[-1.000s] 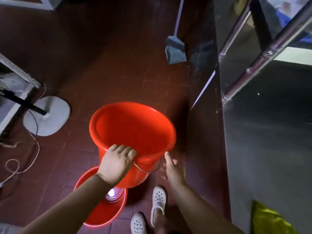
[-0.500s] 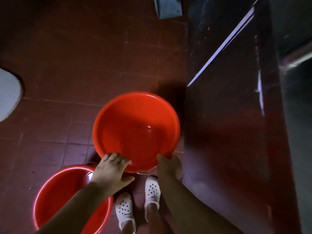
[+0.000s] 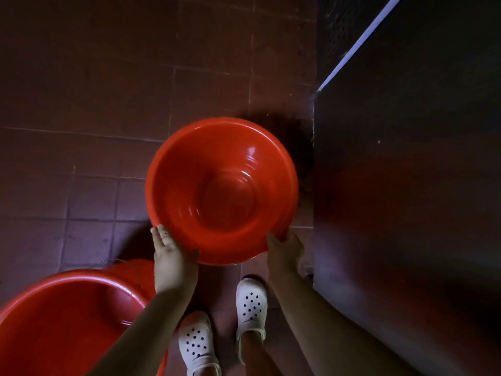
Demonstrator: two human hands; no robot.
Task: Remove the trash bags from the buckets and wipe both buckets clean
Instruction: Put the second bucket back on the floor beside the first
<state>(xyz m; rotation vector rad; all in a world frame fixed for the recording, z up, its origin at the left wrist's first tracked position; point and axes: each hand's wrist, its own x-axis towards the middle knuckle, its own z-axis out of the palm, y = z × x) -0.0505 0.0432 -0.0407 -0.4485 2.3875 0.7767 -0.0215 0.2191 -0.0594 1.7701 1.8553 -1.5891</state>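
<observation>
A round red plastic bucket (image 3: 222, 191), mouth up, is held above the dark red tiled floor (image 3: 108, 104) between two hands. Its near rim is clasped by the left hand (image 3: 173, 256), thumb over the edge, fingers outside, and by the right hand (image 3: 284, 251), whose fingers are hidden beneath. A second red plastic bucket (image 3: 67, 321) stands lower left.
</observation>
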